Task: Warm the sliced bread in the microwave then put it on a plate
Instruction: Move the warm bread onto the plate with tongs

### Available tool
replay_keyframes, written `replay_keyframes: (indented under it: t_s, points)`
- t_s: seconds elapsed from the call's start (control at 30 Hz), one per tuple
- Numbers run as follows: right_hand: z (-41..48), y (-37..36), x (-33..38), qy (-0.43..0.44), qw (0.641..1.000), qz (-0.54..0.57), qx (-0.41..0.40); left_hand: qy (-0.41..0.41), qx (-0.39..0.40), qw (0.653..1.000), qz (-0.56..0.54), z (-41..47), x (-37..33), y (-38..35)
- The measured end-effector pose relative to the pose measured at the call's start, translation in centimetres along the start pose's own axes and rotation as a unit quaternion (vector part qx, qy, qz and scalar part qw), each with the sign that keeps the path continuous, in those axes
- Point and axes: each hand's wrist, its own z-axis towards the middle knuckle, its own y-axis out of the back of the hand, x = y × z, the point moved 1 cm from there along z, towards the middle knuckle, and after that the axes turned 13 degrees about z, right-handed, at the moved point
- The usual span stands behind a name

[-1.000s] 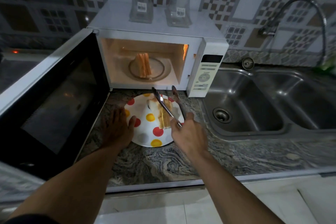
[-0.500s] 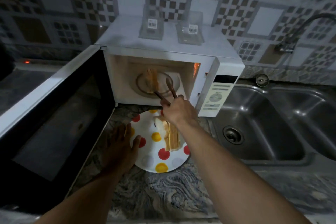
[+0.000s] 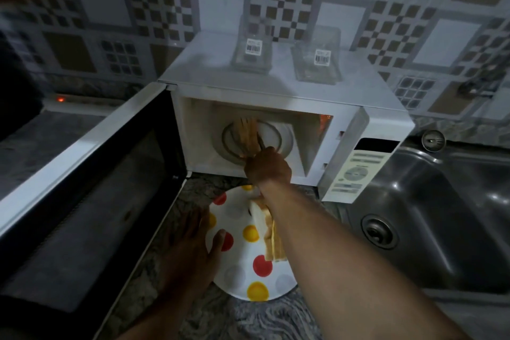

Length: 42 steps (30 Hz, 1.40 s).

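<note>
A white microwave (image 3: 358, 107) stands open on the counter, its door (image 3: 91, 182) swung out to the left. Inside, bread slices (image 3: 248, 135) stand upright on the glass turntable (image 3: 278, 136). My right hand (image 3: 267, 167) is at the cavity's mouth, shut on metal tongs (image 3: 259, 143) whose tips reach around those slices. Below the microwave sits a white plate (image 3: 237, 273) with red and yellow dots, holding several bread slices (image 3: 269, 232), partly hidden by my right forearm. My left hand (image 3: 193, 246) lies flat on the counter, thumb touching the plate's left rim.
Two clear plastic containers (image 3: 252, 50) with barcode labels stand on top of the microwave. A steel sink (image 3: 441, 218) with a drain lies to the right. The marbled counter (image 3: 234, 317) runs toward me. A small red light (image 3: 61, 98) glows at the far left.
My right hand carried the tongs from above the plate up into the microwave, and their tips now sit at the upright slices. The left hand stayed by the plate. My view moved closer.
</note>
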Motion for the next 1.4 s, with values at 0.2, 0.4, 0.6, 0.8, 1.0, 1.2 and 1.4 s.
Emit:
replay_keyframes:
  t_s: [0.2, 0.4, 0.6, 0.8, 1.0, 1.2, 1.4]
  points:
    - [0.6, -0.2, 0.4, -0.003, 0.999, -0.026, 0.019, 0.005, -0.003, 1.0, 0.0, 0.0, -0.1, 0.2]
    - [0.1, 0.5, 0.3, 0.03, 0.999, -0.01, -0.02, 0.007, 0.001, 1.0, -0.002, 0.2, -0.1, 0.4]
    - [-1.1, 1.9, 0.5, 0.022, 0.999, -0.032, -0.011, 0.006, -0.006, 1.0, -0.008, 0.0, -0.1, 0.3]
    - [-4.5, 4.3, -0.4, 0.038, 0.999, -0.024, -0.001, 0.011, -0.022, 0.999, -0.03, 0.1, -0.1, 0.1]
    - [-9.4, 5.9, -1.6, 0.065, 0.997, -0.044, 0.002, 0.013, 0.007, 0.999, -0.044, -0.1, 0.1, -0.3]
    - [-13.7, 5.8, -3.4, 0.075, 0.996, -0.04, -0.012, -0.035, 0.043, 0.998, -0.013, -1.1, 0.9, 0.0]
    - [-17.8, 4.9, -5.1, 0.087, 0.996, -0.032, -0.007, -0.01, 0.048, 0.999, -0.003, -2.2, 0.4, 0.7]
